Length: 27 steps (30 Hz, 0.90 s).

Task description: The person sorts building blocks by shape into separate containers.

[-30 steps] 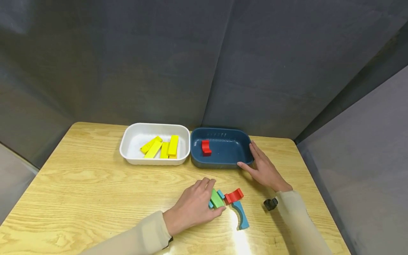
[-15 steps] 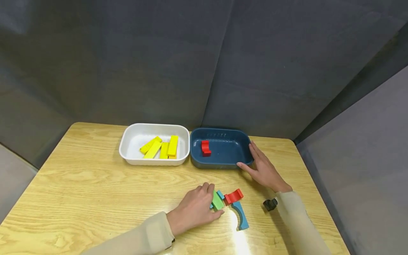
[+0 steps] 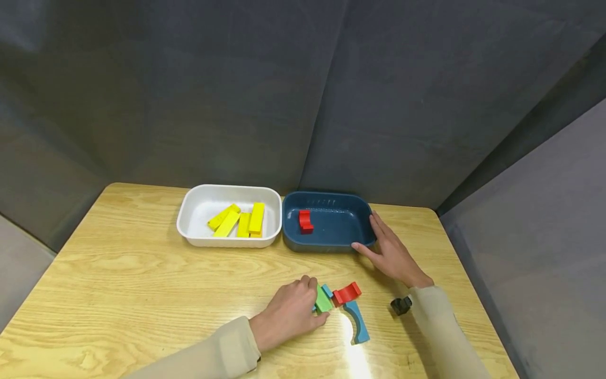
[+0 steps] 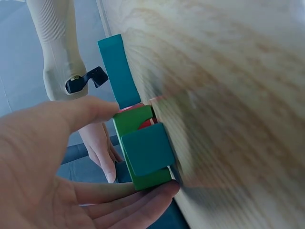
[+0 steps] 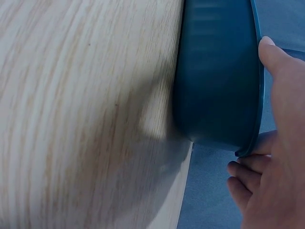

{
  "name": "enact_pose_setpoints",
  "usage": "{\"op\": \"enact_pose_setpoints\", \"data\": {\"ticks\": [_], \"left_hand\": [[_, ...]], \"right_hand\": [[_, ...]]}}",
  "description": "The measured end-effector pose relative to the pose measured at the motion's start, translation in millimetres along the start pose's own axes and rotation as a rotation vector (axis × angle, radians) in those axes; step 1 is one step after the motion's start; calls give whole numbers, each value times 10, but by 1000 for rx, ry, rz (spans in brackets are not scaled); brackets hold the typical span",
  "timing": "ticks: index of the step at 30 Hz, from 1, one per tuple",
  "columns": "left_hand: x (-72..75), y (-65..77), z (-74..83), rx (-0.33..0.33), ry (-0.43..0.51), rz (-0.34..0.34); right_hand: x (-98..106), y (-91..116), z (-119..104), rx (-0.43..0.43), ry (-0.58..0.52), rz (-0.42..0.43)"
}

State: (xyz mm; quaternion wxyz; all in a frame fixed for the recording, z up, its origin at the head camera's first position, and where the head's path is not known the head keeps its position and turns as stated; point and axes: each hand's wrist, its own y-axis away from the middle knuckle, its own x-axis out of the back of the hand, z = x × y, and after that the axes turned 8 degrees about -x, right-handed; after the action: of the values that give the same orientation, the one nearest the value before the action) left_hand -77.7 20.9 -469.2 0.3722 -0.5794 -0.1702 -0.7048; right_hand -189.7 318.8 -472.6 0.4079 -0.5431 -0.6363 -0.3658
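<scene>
My left hand [image 3: 289, 313] pinches a green arch block [image 3: 323, 299] between thumb and fingers, low over the table. In the left wrist view, a blue block [image 4: 148, 149] sits against the green block's hollow side. Just right of it lie a red arch block [image 3: 347, 293] and a blue arch block [image 3: 358, 323]. My right hand [image 3: 395, 258] rests at the right end of a dark blue tray [image 3: 326, 246]. In the right wrist view, its thumb touches the rim and its fingers lie round the corner. Inside that tray is another red arch block [image 3: 305, 222].
A white tray [image 3: 194, 239] with several yellow blocks [image 3: 227, 223] stands left of the dark blue one, their sides close together. Both are near the back edge of the wooden table [image 3: 118, 284]. Dark cloth [image 3: 236, 95] hangs behind the table.
My left hand has drawn slightly down and right, its fingers closing in on the green arch block. The right hand and both trays keep their places.
</scene>
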Motion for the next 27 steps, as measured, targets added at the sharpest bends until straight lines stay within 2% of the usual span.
{"op": "enact_pose_setpoints", "data": {"ticks": [9,16,27], "left_hand": [[-4,-4,9,-8,-53,-11],[22,-1,7,-25,-86,38],[88,10,4,-39,-53,43]], "right_hand": [[-12,-1,8,-5,2,-5],[-4,-17,8,1,4,2],[-6,-6,5,-11,3,-11]]}}
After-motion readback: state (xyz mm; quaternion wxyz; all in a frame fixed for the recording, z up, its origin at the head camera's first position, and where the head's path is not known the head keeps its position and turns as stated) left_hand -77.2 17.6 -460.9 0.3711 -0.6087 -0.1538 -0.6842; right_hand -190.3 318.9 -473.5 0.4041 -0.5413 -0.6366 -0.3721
